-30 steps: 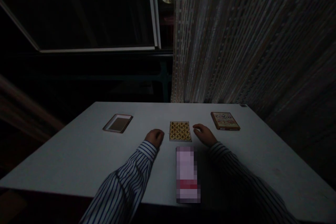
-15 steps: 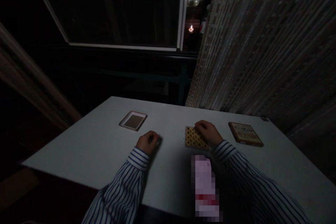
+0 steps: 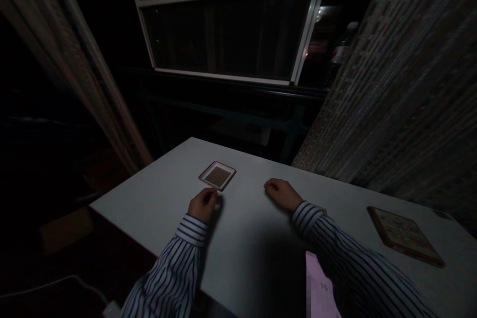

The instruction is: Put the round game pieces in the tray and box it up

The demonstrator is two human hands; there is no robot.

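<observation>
Lying on the white bench (image 3: 246,238): one shallow open box (image 3: 218,177), brown-floored, pale-walled, toward the far edge. Left hand (image 3: 203,204): just beside the near corner of the open box, fingers curled toward the thumb; contact with the box, and whether the grip pinches anything, cannot be told. Right hand (image 3: 283,195): right of the open box and apart from it, fingers bent inward; nothing seen in the grip, its closure uncertain. Printed box lid (image 3: 406,235), apparently the matching half: well apart, at the right. Pale edge (image 3: 324,210) of an item: beside the right cuff, mostly hidden, unidentified. Lit screen (image 3: 323,290): partly behind the right sleeve. Condition, as judged: opening done, halves separated; closing not done, the lid off and untouched by either hand.
</observation>
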